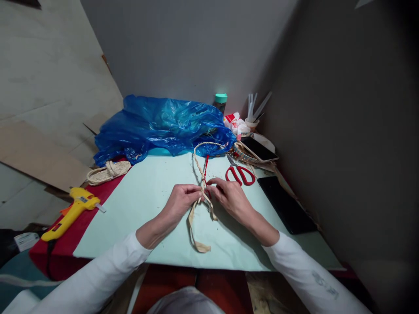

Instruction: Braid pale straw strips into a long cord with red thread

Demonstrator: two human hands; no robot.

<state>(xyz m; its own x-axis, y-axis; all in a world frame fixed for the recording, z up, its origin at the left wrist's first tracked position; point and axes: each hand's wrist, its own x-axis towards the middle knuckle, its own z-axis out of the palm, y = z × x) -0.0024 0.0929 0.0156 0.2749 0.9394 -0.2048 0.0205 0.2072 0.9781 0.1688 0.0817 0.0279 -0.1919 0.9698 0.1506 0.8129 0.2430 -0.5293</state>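
We look down on a table [137, 209] covered with a pale green sheet, red cloth showing along its left edge. Over the table's middle, a pale straw braid [198, 165] curves in a loop toward the far edge, while its loose flat ends trail toward the near edge. Our left hand [199, 192] is clamped on the braid between thumb and forefinger. Our right hand [209, 187] has bent fingers right beside the braid and a thin red cord [206, 166]; we cannot tell whether they close on either. To the right of the cord lie red-handled scissors [236, 166], and nearer the right edge a flat black device [286, 205]. A crumpled blue plastic bag [157, 124] fills much of the far edge. At the left edge we find a small woven slipper [109, 172] and, closer to the near left corner, a yellow glue gun [70, 214]
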